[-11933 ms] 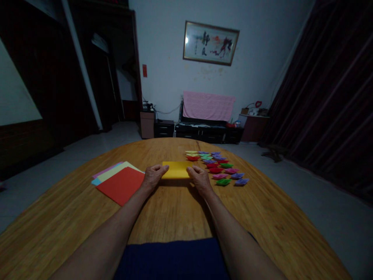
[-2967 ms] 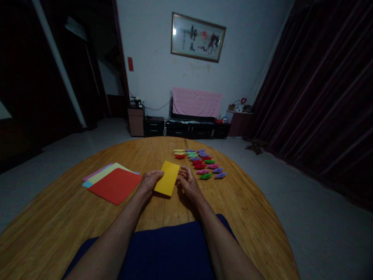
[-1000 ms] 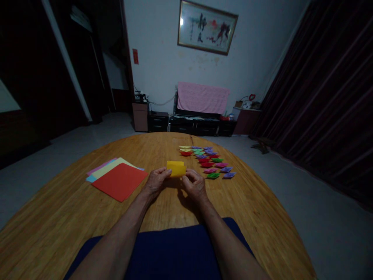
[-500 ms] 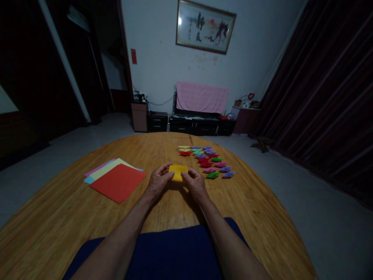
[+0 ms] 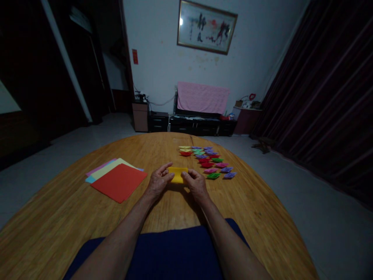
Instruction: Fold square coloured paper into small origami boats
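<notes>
Together, my two hands met over the folded yellow paper (image 5: 178, 174), which lay flat on the round wooden table (image 5: 175, 210) straight ahead of me. My left hand (image 5: 158, 181) pressed its fingertips on the paper's left edge, with the index finger stretched out along the far side. My right hand (image 5: 196, 182) pinched the right edge between thumb and fingers. Both hands were closed on the same small piece, so that only a narrow strip of yellow showed between them. Whether the paper was lifted slightly or fully flat against the wood, I could not tell in the dim light.

To my left, well apart from the hands, sat a stack of coloured sheets (image 5: 116, 179) with a red sheet on top and yellow, pink and blue edges peeking out from under it. To my right and a little farther away, a cluster of small folded paper pieces (image 5: 208, 161) was spread in loose rows, in red, green, purple, pink and yellow. The nearest green one lay just beside my right hand.

Beyond the table I saw a low dark cabinet with a pink cloth (image 5: 203, 97) draped over it, and a framed picture (image 5: 206, 26) on the pale wall above. My dark blue shirt (image 5: 171, 252) filled the bottom of the view.
</notes>
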The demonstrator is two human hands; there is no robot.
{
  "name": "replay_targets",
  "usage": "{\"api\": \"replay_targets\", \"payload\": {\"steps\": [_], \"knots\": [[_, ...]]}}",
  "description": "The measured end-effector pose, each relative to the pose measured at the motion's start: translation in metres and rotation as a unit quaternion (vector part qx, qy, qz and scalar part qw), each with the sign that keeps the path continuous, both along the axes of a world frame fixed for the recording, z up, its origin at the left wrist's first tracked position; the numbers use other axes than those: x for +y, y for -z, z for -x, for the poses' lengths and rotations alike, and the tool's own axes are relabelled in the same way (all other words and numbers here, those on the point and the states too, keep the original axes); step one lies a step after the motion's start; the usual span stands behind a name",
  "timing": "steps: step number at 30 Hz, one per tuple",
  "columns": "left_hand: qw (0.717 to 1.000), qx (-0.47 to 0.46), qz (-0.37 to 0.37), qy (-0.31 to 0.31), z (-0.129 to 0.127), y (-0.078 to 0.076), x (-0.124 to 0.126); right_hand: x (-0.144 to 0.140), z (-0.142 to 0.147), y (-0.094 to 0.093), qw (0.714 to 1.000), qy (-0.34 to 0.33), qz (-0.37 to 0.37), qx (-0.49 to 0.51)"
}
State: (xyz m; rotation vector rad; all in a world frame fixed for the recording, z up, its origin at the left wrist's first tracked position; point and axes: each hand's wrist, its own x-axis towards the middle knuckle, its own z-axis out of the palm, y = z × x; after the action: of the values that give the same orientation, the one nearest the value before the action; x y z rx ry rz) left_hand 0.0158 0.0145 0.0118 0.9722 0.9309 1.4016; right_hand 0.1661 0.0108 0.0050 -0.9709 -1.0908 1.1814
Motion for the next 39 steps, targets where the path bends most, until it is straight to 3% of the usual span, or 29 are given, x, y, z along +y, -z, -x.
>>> {"api": "replay_targets", "payload": {"steps": [12,20,28,31,35,39], "knots": [[0.999,0.029,-0.008,-0.017,0.001,-0.001,-0.001,0.000,0.000,0.004,1.000,0.012,0.004,0.004],[0.999,0.035,-0.022,-0.031,0.003,0.006,0.004,0.007,-0.004,0.011,0.996,0.046,-0.029,-0.063],[0.999,0.028,-0.008,-0.028,0.001,0.006,0.003,0.005,-0.001,0.004,0.998,0.059,-0.014,-0.035],[0.998,0.044,-0.014,-0.036,0.000,0.009,0.005,0.007,-0.002,0.006,0.994,0.084,-0.024,-0.067],[0.992,0.109,-0.028,-0.062,0.000,0.019,0.011,0.009,-0.004,0.012,0.974,0.127,-0.056,-0.179],[0.973,0.203,-0.044,-0.102,0.000,0.024,0.013,0.014,-0.007,0.022,0.920,0.182,-0.128,-0.322]]}}
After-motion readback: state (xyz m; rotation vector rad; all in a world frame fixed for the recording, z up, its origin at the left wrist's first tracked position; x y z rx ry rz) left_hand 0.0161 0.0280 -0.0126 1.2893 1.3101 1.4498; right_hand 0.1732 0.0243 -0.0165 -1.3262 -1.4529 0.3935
